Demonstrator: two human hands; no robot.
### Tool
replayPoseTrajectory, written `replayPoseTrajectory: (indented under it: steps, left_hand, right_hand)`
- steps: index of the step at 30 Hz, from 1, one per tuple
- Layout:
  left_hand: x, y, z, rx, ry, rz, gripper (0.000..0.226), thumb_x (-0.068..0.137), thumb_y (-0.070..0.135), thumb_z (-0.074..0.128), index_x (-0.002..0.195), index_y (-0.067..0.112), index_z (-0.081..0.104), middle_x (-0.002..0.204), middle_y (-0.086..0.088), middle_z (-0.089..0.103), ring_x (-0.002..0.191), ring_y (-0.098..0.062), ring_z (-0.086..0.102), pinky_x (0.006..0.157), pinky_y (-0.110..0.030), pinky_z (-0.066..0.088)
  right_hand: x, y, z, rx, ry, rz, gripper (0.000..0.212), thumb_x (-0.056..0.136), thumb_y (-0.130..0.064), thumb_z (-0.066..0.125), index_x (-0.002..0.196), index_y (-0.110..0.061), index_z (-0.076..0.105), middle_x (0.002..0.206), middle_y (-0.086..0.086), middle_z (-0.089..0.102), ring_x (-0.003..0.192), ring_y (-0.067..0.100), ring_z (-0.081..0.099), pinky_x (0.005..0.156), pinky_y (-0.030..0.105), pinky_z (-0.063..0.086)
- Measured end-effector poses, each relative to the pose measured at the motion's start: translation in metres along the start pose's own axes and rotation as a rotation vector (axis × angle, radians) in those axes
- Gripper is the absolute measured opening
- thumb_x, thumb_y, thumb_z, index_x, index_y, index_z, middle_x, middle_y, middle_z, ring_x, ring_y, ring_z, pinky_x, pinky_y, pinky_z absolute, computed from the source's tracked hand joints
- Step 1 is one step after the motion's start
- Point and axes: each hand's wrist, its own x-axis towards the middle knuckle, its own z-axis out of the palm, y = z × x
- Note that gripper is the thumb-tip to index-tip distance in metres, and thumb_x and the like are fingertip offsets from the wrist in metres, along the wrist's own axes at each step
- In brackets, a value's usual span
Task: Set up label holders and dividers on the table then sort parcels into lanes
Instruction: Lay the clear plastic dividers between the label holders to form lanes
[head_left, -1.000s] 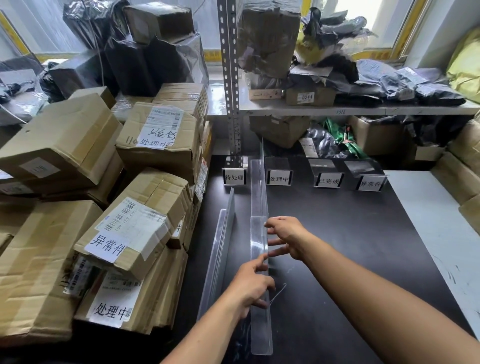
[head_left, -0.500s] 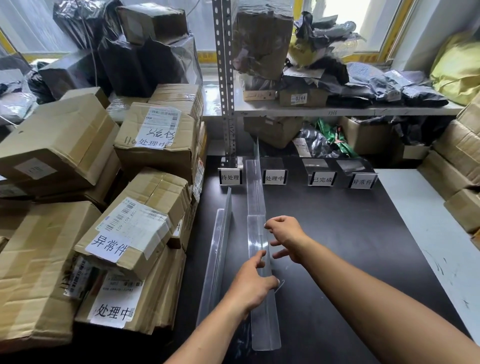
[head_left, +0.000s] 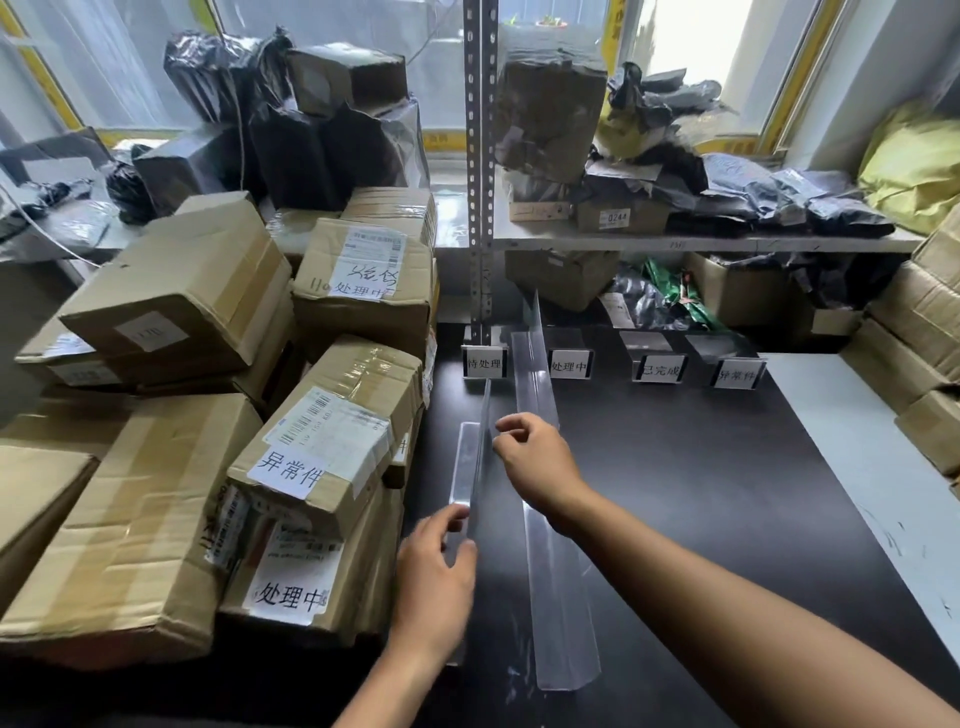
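Observation:
Two clear acrylic dividers stand on the black table (head_left: 701, 519). The long divider (head_left: 550, 561) runs from between the first two label holders toward me, with no hand on it. Left of it is the second divider (head_left: 467, 462). My left hand (head_left: 436, 582) grips its near part, thumb and fingers round the upright wall. My right hand (head_left: 540, 467) pinches its top edge farther back, reaching across the long divider. Four label holders (head_left: 484, 362) (head_left: 568, 366) (head_left: 660, 370) (head_left: 736, 374) line the table's back edge.
Labelled cardboard parcels (head_left: 322, 457) are stacked tight against the table's left side. A metal shelf post (head_left: 478, 208) and a shelf (head_left: 701, 241) loaded with bags and boxes rise behind. More boxes (head_left: 914, 332) sit at right beside a white surface (head_left: 857, 467).
Both hands have let go of the long divider and moved left onto the second divider. The long divider stays between the first two label holders.

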Motion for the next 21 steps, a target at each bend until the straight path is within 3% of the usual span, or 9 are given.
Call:
replayPoseTrajectory:
  steps: [3,5,7,10,15,18,21]
  left_hand:
    - [0.002,-0.015,-0.003,-0.055,-0.098,-0.168,0.032,0.092,0.007,0.065,0.120,0.021,0.061,0.122,0.000,0.062,0.113,-0.015,0.057,0.097,-0.030,0.046]
    - [0.001,-0.022,-0.006,-0.070,-0.166,-0.247,0.029,0.095,0.013,0.064,0.123,0.019,0.061,0.122,-0.001,0.062,0.109,-0.012,0.057,0.086,-0.024,0.047]
    - [-0.001,-0.024,-0.011,-0.123,-0.233,-0.319,0.022,0.097,0.018,0.061,0.118,0.023,0.061,0.117,0.000,0.064,0.099,-0.010,0.059,0.075,-0.022,0.047]
    - [-0.003,-0.026,-0.019,-0.241,-0.313,-0.409,0.016,0.099,0.023,0.058,0.114,0.030,0.061,0.112,0.003,0.064,0.095,-0.012,0.061,0.063,-0.024,0.049]
    - [-0.007,-0.031,-0.023,-0.292,-0.317,-0.420,0.014,0.100,0.026,0.056,0.113,0.028,0.062,0.110,0.004,0.065,0.094,-0.011,0.062,0.058,-0.022,0.047]
    - [-0.011,-0.033,-0.022,-0.290,-0.317,-0.395,0.020,0.101,0.027,0.054,0.120,0.029,0.061,0.101,0.004,0.063,0.087,-0.013,0.059,0.061,-0.024,0.048]
    - [-0.013,-0.036,-0.024,-0.266,-0.324,-0.348,0.030,0.103,0.024,0.050,0.130,0.036,0.054,0.086,0.009,0.058,0.075,-0.012,0.053,0.058,-0.024,0.046]
  right_hand:
    - [-0.006,0.003,0.018,0.070,-0.081,0.133,0.022,0.096,-0.014,0.055,0.118,-0.012,0.059,0.096,0.002,0.061,0.077,0.014,0.054,0.072,0.036,0.050]
    - [-0.010,0.006,0.029,0.085,-0.119,0.221,0.021,0.097,-0.016,0.053,0.118,-0.015,0.055,0.096,0.004,0.058,0.081,0.019,0.054,0.071,0.041,0.054]
    - [-0.015,0.011,0.037,0.089,-0.154,0.283,0.024,0.099,-0.018,0.050,0.123,-0.018,0.052,0.101,0.004,0.057,0.090,0.024,0.056,0.079,0.047,0.058]
    - [-0.018,0.018,0.045,0.079,-0.172,0.305,0.028,0.101,-0.018,0.046,0.129,-0.020,0.047,0.110,0.005,0.057,0.088,0.022,0.054,0.082,0.048,0.058]
    - [-0.019,0.022,0.049,0.050,-0.168,0.306,0.037,0.101,-0.012,0.041,0.135,-0.025,0.043,0.116,0.009,0.057,0.090,0.022,0.056,0.078,0.049,0.061]
    - [-0.021,0.022,0.048,0.050,-0.176,0.306,0.040,0.100,-0.010,0.039,0.137,-0.026,0.041,0.118,0.009,0.057,0.092,0.023,0.057,0.069,0.044,0.061]
    - [-0.023,0.022,0.048,0.066,-0.189,0.313,0.040,0.102,-0.011,0.041,0.139,-0.027,0.040,0.111,0.007,0.059,0.098,0.025,0.061,0.070,0.045,0.060]
